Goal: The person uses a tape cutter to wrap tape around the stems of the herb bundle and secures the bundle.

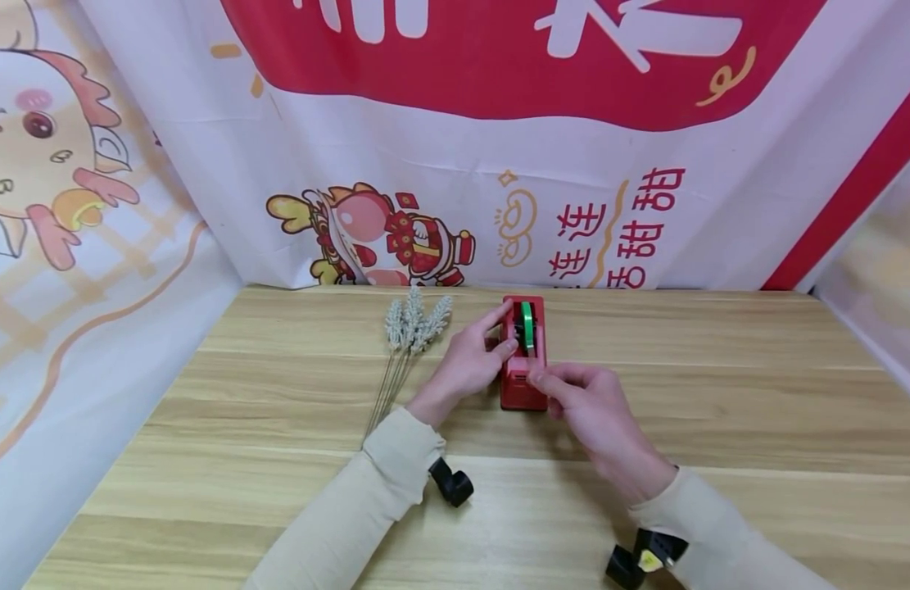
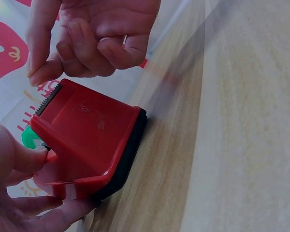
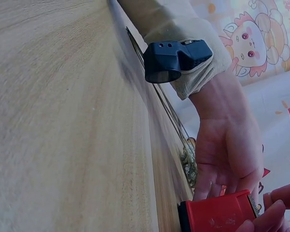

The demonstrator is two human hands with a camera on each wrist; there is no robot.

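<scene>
A red tape dispenser [image 1: 524,397] with a black base stands on the wooden table, a green-cored roll of tape [image 1: 528,324] seated in it. My left hand [image 1: 471,359] holds the dispenser's left side, thumb by the roll and fingers along the wall. Above the serrated cutter [image 2: 48,99], thumb and forefinger of my right hand [image 1: 590,401] meet in a pinch at the near end of the tape. The clear strip itself hardly shows between the fingertips. In the left wrist view the other right fingers are curled in over the red body [image 2: 96,128].
Several grey dried flower stems [image 1: 413,324] lie on the table left of the dispenser, partly under my left sleeve [image 1: 396,459]. Black wrist cameras [image 1: 450,482] stick out from both cuffs. A printed red-and-white cloth [image 1: 440,139] hangs along the table's back edge.
</scene>
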